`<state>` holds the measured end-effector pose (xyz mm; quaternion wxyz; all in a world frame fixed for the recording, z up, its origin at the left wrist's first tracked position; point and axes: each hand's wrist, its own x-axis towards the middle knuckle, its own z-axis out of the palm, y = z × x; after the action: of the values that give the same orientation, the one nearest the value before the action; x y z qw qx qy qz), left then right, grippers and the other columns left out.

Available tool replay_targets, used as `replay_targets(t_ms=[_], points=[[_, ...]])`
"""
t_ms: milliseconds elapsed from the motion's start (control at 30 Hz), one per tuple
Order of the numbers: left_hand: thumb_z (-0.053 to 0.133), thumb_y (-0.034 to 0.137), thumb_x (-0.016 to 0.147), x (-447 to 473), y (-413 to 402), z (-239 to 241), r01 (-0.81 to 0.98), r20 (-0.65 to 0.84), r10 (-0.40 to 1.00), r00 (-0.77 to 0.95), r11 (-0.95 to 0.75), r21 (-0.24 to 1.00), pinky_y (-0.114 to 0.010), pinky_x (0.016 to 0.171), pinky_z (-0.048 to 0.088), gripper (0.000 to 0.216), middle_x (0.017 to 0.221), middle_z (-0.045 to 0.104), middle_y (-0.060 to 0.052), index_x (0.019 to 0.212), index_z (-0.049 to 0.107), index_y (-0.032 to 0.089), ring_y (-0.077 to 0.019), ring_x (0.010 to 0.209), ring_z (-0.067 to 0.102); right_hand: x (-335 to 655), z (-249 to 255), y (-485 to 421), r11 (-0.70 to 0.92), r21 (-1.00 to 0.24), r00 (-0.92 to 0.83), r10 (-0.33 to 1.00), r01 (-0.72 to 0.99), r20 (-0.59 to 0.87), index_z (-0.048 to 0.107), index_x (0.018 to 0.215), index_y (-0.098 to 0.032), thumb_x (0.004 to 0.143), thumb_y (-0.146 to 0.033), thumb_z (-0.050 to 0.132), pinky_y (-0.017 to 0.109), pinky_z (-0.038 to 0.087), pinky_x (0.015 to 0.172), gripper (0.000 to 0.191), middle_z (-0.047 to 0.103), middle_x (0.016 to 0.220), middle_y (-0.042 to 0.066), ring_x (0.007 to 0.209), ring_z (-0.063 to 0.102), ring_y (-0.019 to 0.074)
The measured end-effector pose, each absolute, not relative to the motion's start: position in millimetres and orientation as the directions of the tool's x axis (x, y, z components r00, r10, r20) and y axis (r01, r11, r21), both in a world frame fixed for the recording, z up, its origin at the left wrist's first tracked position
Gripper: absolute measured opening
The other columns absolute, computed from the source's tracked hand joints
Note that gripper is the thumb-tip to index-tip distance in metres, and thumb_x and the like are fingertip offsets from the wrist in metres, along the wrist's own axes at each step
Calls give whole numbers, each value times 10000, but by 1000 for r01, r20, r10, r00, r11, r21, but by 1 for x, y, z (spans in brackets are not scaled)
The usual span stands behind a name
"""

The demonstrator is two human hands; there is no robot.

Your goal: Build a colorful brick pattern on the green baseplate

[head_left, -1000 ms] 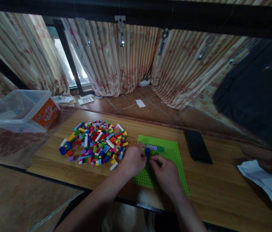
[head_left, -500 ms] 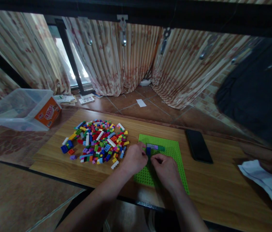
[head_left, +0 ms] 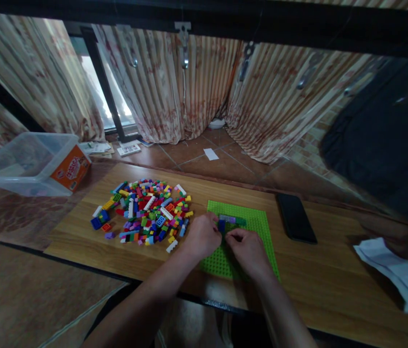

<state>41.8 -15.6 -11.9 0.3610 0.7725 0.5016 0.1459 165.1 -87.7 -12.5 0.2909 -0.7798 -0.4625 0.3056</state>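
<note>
Moved: right hand (head_left: 249, 251) nearer left hand (head_left: 202, 237).
Grip: both pinched onto bricks (head_left: 231, 220) atop baseplate (head_left: 260, 229).
Handling: light, rigid; grasp sides.

Left hand (head_left: 202, 237): bare, at the left edge of the green baseplate (head_left: 258, 224)
Right hand (head_left: 249, 251): bare, over the baseplate
Forearms: both bare as far as seen

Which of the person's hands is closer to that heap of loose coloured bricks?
Left. The left hand rests just off the brick heap's right edge; the right hand is farther right, over the green baseplate.
</note>
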Motion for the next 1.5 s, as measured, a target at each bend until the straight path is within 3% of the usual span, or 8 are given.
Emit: replay_targets(t_ms=[467,700,933,1267,1500], points=[[545,76,713,40,-16,-3,690,-139,859,493,-288,665,-265,732,500,335,780,729,-58,1027,656,114,-187,763,686,167,-18,-88,-372,-779,366,909,505,-197,707,726,-171,760,-322,502,244,420,501,256,657,583,29,497,582,144],[567,83,698,27,-9,0,614,-209,781,588,-263,744,-240,615,487,435,720,706,-19,1130,604,113,-161,661,655,172,-15,-91,-409,-866,307,896,287,-321,652,716,-163,756,-358,523,226,421,456,237,615,575,8,474,562,121],[571,55,677,23,-11,-1,593,-231,766,600,-232,771,-240,613,491,462,727,707,-36,1135,599,109,-160,659,650,176,-9,-98,-358,-787,242,932,503,-269,709,708,-165,755,-327,531,247,404,542,245,652,609,19,528,563,129],[575,52,674,31,-16,0,624,-199,786,586,-280,730,-267,715,504,405,730,709,-20,1062,633,153,-176,746,674,170,-4,-96,-358,-746,287,930,561,-231,738,706,-187,753,-321,539,253,369,548,245,682,639,24,572,576,148],[581,46,675,33,-18,-3,654,-216,802,557,-262,710,-262,698,508,441,737,716,-44,1105,628,129,-178,717,675,169,-5,-95,-352,-773,275,932,527,-237,719,655,-181,740,-312,533,246,365,518,243,649,570,17,516,555,138]])
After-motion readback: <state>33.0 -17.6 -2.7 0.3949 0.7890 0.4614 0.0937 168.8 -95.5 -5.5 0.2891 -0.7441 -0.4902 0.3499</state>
